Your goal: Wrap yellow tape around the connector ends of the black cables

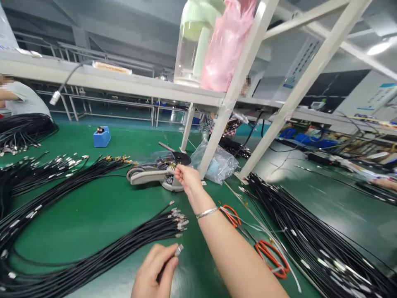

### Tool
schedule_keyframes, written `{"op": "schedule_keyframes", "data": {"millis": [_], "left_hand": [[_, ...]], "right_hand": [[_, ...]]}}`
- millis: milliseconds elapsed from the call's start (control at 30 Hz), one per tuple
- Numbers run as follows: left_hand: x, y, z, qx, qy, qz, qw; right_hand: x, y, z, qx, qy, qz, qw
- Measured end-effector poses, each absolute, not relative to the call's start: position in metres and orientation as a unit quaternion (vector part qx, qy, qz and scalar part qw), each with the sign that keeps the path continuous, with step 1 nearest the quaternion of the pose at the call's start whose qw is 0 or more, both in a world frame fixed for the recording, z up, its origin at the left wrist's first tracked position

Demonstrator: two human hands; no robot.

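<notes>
Pinching connector (179, 249) with left grip (154, 270), likely light, stiff, best held side-on; with right grip (190, 179) curled near tape dispenser (147, 176), contents unclear.

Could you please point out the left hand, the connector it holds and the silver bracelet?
Left hand (148, 268): head view, middle of the hand.
Connector (179, 249): head view, its exposed end.
Silver bracelet (207, 212): head view, middle of its visible band.

Between the near cable bundle (124, 244) and the grey dispenser (151, 176), the worktop (102, 203) offers passage; slanting white posts (214, 145) obstruct reach rightward.
</notes>
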State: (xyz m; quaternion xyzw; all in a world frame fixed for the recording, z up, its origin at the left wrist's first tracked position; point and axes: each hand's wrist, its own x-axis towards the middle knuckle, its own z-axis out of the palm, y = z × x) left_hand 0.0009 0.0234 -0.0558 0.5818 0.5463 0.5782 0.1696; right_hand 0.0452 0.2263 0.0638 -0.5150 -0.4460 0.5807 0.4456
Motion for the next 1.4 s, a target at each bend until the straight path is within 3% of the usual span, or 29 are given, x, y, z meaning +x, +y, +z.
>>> {"op": "schedule_keyframes", "data": {"millis": [133,367,833,1400], "left_hand": [[-0.003,0.017,-0.039,0.592,0.568,0.544,0.175],[0.007,0.009,-0.038,0.653,0.529,0.526,0.129],[0.003,-0.001,-0.033,0.723,0.451,0.522,0.026],[0.001,-0.002,-0.028,0.730,0.426,0.535,0.029]], "right_hand": [[0.098,0.153,0.056,-0.486,-0.496,0.563,0.448],[0.145,0.030,-0.003,-0.495,-0.496,0.585,0.409],[0.133,0.023,-0.002,-0.469,-0.437,0.635,0.431],[0.135,0.025,0.007,-0.508,-0.478,0.605,0.384]]}}
